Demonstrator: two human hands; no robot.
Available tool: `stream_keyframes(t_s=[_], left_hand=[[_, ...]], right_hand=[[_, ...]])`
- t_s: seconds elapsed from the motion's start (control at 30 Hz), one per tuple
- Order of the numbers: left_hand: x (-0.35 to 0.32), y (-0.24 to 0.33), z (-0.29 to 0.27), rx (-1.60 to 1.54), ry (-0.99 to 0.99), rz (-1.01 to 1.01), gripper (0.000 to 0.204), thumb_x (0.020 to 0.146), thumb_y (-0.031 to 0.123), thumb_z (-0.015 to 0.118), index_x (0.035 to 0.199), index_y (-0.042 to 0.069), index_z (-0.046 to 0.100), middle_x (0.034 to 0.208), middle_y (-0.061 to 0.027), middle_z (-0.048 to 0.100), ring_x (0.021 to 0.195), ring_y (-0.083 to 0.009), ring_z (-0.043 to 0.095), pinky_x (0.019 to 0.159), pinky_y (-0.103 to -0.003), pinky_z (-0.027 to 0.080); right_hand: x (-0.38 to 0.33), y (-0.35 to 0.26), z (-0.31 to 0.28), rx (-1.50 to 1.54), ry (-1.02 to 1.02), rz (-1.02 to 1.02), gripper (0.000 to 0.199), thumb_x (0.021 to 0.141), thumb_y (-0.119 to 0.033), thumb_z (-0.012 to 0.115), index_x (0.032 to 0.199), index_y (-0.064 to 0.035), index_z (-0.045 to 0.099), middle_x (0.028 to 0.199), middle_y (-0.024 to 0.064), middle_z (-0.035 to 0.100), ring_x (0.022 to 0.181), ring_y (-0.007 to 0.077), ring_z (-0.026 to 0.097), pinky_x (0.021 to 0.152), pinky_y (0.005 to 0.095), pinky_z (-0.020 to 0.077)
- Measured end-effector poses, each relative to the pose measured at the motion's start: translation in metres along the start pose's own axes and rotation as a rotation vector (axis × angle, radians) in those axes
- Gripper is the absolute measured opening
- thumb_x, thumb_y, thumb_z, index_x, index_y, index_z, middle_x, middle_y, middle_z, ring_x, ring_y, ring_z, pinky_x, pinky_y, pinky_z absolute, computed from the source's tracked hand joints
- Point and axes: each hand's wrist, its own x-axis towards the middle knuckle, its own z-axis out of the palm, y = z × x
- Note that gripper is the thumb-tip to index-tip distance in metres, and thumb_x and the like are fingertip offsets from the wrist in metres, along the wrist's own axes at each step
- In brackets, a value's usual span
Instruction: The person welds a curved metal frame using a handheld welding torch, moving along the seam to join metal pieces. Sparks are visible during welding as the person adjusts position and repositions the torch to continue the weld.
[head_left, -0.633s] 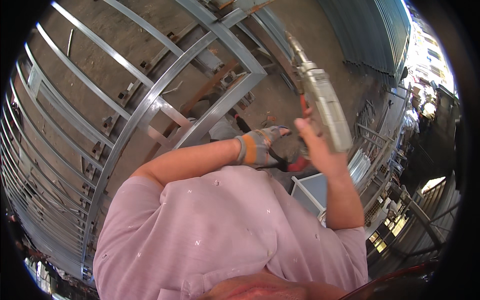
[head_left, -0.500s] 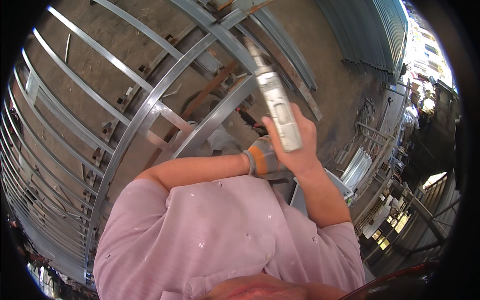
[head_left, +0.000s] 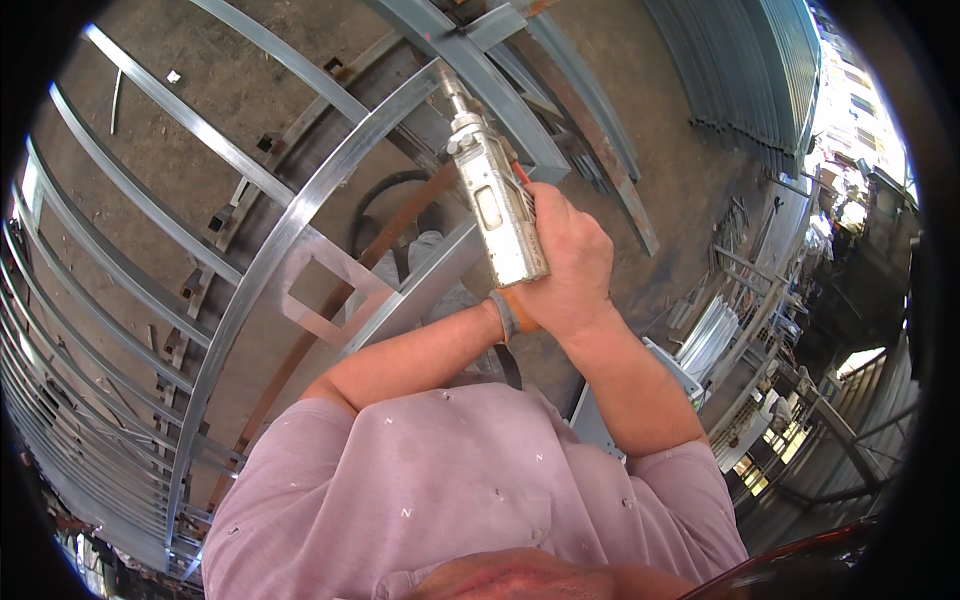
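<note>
My bare right hand (head_left: 572, 255) is wrapped round the grip of a worn silver power drill (head_left: 492, 200). The drill points away from me, its bit beside the end of a curved galvanized steel rail (head_left: 330, 175); whether the two touch I cannot tell. Below the drill, my left hand (head_left: 518, 312) wears a grey and orange work glove. Only its cuff and part of its back show; the fingers are hidden behind my right hand and the drill. A steel channel (head_left: 425, 285) runs beneath my left forearm toward the drill.
Many parallel steel bars (head_left: 200, 110) spread across the left, joined to the rail. A dark grey stack of corrugated sheets (head_left: 740, 70) stands at the far right. Racks with metal offcuts (head_left: 715, 325) line the right side. A rusty flat bar (head_left: 635, 215) lies on the ground.
The drill has swung left and is now in sharper view, its bit near the rail's end. My left glove has become more covered by my right hand.
</note>
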Motion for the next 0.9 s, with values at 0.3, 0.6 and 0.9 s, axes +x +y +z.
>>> stream_keyframes(t_s=[0.3,0.6,0.9], left_hand=[[-0.001,0.000,-0.003,-0.017,-0.019,0.002,0.043,0.111,0.024,0.056,0.153,0.014,0.052,0.154,-0.0062,0.053,0.145,-0.0183,0.047,0.119,-0.038,0.042],[-0.011,0.003,0.000,-0.037,-0.028,0.002,0.044,0.111,0.024,0.056,0.153,0.013,0.051,0.154,-0.0061,0.053,0.145,-0.0182,0.047,0.119,-0.038,0.042],[-0.021,0.007,0.001,-0.055,-0.050,-0.001,0.044,0.111,0.025,0.056,0.153,0.013,0.050,0.154,-0.0060,0.053,0.145,-0.0181,0.047,0.119,-0.037,0.041]], right_hand=[[0.007,0.007,0.001,0.043,-0.052,-0.036,0.047,0.077,-0.016,0.080,0.117,-0.0003,0.059,0.094,0.0193,0.070,0.085,0.0421,0.069,0.075,0.0494,0.0539],[0.006,0.006,-0.009,0.152,-0.117,-0.057,0.067,0.077,-0.019,0.082,0.135,0.0031,0.058,0.114,0.0227,0.071,0.096,0.0459,0.068,0.084,0.0510,0.0540],[0.007,0.005,-0.010,0.191,-0.140,-0.065,0.063,0.076,-0.016,0.080,0.131,0.0056,0.057,0.107,0.0215,0.070,0.093,0.0427,0.068,0.082,0.0496,0.0527]])
